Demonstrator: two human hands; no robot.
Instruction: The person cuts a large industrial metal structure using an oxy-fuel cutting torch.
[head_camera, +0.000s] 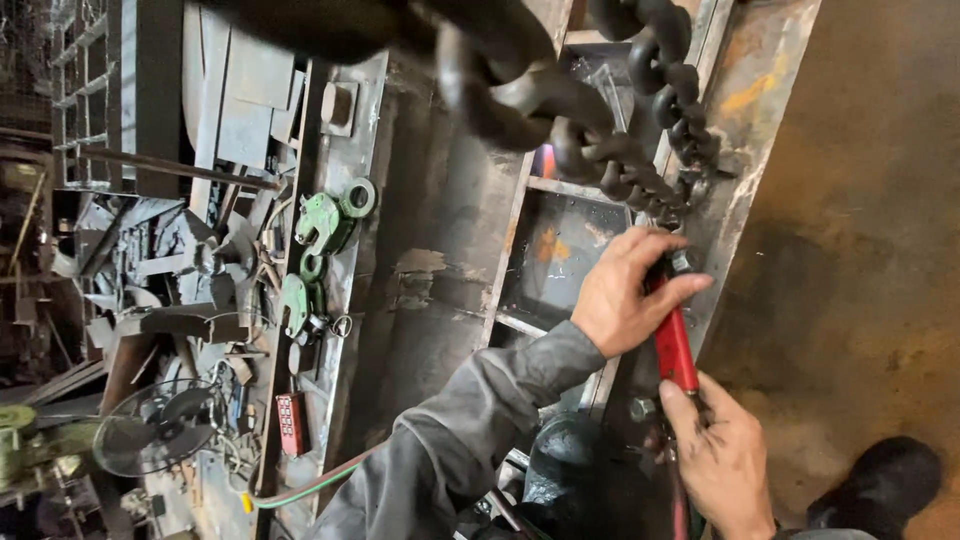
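Observation:
My left hand (628, 292) is wrapped around the upper end of a red-handled tool (675, 345), close to where a heavy dark chain (600, 130) meets the rusty steel frame (745, 180). My right hand (722, 462) grips the lower end of the same red handle. The tool's tip is hidden under my left fingers. A grey sleeve covers my left forearm (470, 420).
Green lifting clamps (322, 225) lie on a steel beam at the left. A fan (150, 430) and a red pendant control (291, 423) sit lower left among scrap steel. A green hose (300, 490) runs below. My dark shoe (880, 485) rests on the concrete floor at right.

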